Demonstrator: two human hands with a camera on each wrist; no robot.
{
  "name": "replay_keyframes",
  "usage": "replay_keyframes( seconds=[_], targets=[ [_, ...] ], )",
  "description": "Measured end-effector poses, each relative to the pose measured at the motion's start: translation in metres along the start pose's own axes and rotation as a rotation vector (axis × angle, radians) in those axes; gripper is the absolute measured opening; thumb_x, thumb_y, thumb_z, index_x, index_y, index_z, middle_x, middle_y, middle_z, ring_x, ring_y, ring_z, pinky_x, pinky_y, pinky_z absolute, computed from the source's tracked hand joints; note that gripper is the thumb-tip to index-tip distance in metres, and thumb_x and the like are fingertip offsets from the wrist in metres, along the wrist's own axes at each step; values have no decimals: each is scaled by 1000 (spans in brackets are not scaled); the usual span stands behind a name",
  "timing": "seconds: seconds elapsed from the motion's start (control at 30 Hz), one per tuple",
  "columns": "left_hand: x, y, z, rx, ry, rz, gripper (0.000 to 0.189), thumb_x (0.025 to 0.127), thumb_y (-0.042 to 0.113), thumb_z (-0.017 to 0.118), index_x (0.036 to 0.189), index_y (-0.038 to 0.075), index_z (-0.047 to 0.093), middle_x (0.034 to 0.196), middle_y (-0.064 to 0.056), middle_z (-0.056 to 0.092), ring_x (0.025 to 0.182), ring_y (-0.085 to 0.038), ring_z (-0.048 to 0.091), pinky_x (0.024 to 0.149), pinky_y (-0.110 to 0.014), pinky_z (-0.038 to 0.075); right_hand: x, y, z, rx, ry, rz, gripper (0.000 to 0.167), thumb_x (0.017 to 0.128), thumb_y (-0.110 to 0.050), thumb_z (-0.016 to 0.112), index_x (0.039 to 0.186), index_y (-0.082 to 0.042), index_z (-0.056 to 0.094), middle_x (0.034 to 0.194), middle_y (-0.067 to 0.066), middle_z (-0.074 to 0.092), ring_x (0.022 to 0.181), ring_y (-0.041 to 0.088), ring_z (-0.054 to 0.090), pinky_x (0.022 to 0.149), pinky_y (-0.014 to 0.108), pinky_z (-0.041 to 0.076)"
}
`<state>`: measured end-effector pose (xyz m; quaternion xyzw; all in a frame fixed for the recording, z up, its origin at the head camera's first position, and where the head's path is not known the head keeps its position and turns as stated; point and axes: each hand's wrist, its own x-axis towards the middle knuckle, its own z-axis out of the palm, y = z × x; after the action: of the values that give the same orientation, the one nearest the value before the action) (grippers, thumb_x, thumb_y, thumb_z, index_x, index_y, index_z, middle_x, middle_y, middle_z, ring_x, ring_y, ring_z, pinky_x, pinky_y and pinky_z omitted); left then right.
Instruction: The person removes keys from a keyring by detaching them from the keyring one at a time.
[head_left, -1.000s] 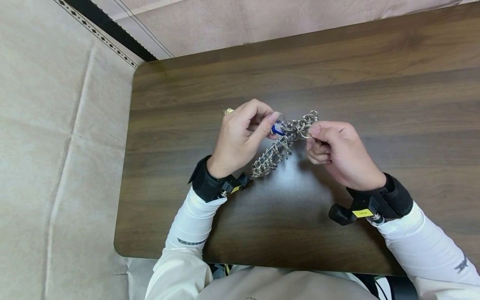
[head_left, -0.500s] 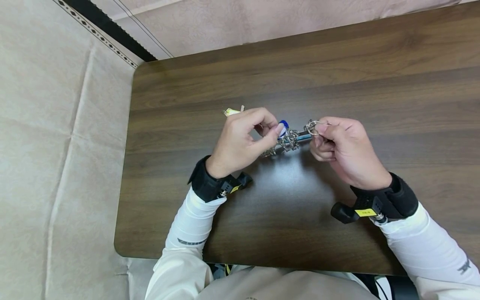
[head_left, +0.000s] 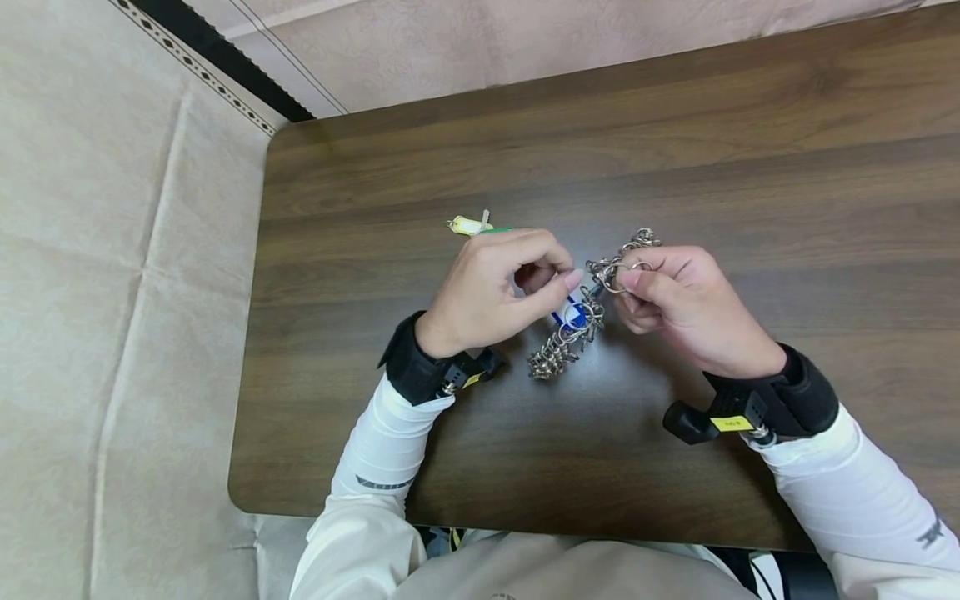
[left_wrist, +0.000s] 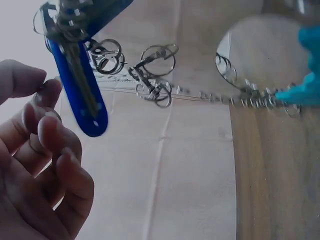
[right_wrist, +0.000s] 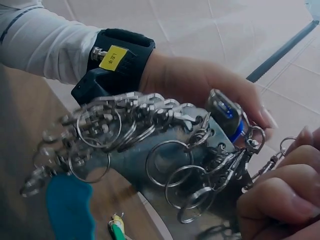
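My left hand (head_left: 498, 287) pinches the edge of a blue key tag (head_left: 573, 314) between thumb and forefinger. In the left wrist view a key (left_wrist: 82, 85) lies against that tag. My right hand (head_left: 675, 308) grips a metal key ring (head_left: 617, 282) with its clasp. Many more key rings with clasps (right_wrist: 187, 167) hang along the holed edge of a metal plate (right_wrist: 132, 167), which lies between my hands. A teal grip (right_wrist: 70, 207) is joined to or beside this plate; the join is hidden. My right fingers partly cover the held clasp.
On the wooden table (head_left: 375, 192), just beyond my left hand, lie a yellow key tag (head_left: 468, 225) and a green one (head_left: 497, 230), mostly covered by the hand in the head view. A fabric-covered wall (head_left: 600, 42) stands behind the table.
The plate with its rings has turned between my hands. My left hand has come slightly right and nearer with the blue tag. The yellow and green tags behind it show more.
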<state>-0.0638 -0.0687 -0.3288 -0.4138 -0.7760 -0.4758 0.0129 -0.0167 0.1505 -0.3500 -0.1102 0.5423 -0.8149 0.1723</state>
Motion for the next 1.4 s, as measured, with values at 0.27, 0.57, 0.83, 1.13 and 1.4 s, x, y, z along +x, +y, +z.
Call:
replay_keyframes(
  seconds=[0.27, 0.57, 0.83, 1.13, 1.4],
  targets=[
    [3, 1, 6, -28, 7, -13, 7, 94, 9, 70, 97, 3, 73, 80, -2, 59, 71, -8, 50, 60, -21, 40, -1, 1, 0, -130, -32, 22, 34, 102, 4, 42, 69, 1, 46, 59, 6, 36, 52, 22, 32, 47, 35, 26],
    [2, 4, 5, -87, -220, -168, 9, 98, 12, 65, 103, 5, 69, 86, -1, 61, 78, -8, 52, 65, -29, 45, -3, 0, 0, -284, -35, 56, 30, 103, 0, 49, 73, -1, 54, 61, 2, 43, 53, 20, 38, 50, 33, 34],
    [3, 6, 6, -122, -275, -235, 4, 97, 8, 61, 99, 4, 63, 82, -1, 58, 73, -8, 50, 64, -23, 41, -4, -2, 4, -466, -42, 54, 30, 102, -2, 53, 73, -5, 57, 60, 2, 44, 57, 20, 44, 54, 31, 38],
    [2, 4, 5, -81, -190, -157, 5, 95, 5, 65, 97, 1, 65, 81, -4, 63, 71, -8, 52, 63, -20, 42, -3, -1, 2, -246, -118, -14, 38, 108, -8, 30, 76, 1, 48, 68, 7, 37, 57, 25, 32, 56, 33, 30],
    [2, 1, 8, -24, -66, 11, 4, 95, 4, 67, 93, 0, 67, 80, -6, 64, 72, -9, 54, 65, -20, 45, -3, -3, 3, -352, -85, -73, 37, 107, -4, 29, 83, -1, 57, 67, 6, 36, 58, 22, 32, 56, 32, 28]
  ],
)
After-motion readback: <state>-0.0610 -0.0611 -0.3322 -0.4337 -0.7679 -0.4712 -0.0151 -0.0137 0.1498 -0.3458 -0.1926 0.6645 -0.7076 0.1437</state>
